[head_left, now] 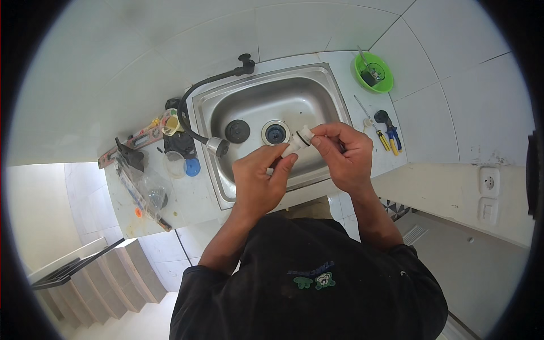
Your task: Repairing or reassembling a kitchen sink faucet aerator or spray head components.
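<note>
Over the steel sink [255, 105], I hold a small white plastic fitting [305, 134] with a black ring around it. The thumb and fingers of my left hand [262, 177] pinch its lower left end. My right hand [347, 156] grips the upper right end between thumb and forefinger. Whether the fitting is one piece or two joined parts is hard to see. Just behind it lies the round drain [276, 134] in the sink floor. A dark round disc [237, 131] rests in the basin to the left of the drain.
A black flexible faucet hose [182, 107] arches over the sink's left rim to a grey spray head [217, 147]. On the right counter are pliers [391, 136], a screwdriver [360, 103] and a green bowl [386, 82]. A level [139, 140] and plastic bag [148, 184] lie left.
</note>
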